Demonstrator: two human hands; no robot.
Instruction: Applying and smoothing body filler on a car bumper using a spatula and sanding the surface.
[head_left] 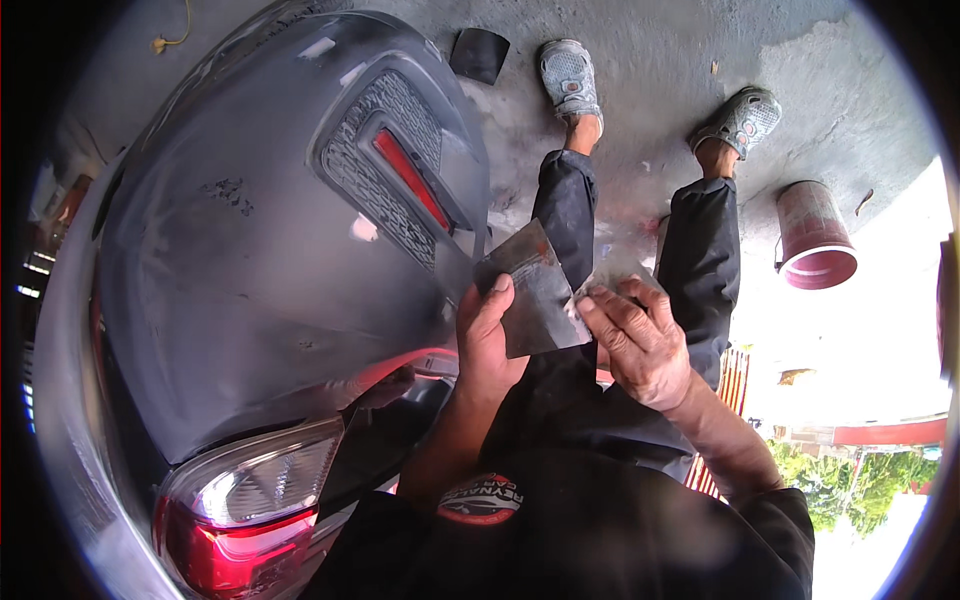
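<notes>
In front of my body, my left hand (488,340) grips a flat, dark grey rectangular plate (540,280), its thumb lying on the upper face. Fingers bent, my right hand (645,345) holds a thin greyish spreader (622,264) close against the plate's right edge. A little pale paste (573,316) shows where the two meet. To the left of both hands bulges a grey, sanded-looking car bumper (260,270), with a textured recess around a red reflector (410,178). One whitish patch (363,228) of filler marks the bumper beside that recess.
Below the bumper sits a red and clear tail light (250,510). A dark square sheet (479,55) lies on the concrete floor near my left clog (570,80). My right clog (742,120) is nearer a reddish bucket (815,235) standing right.
</notes>
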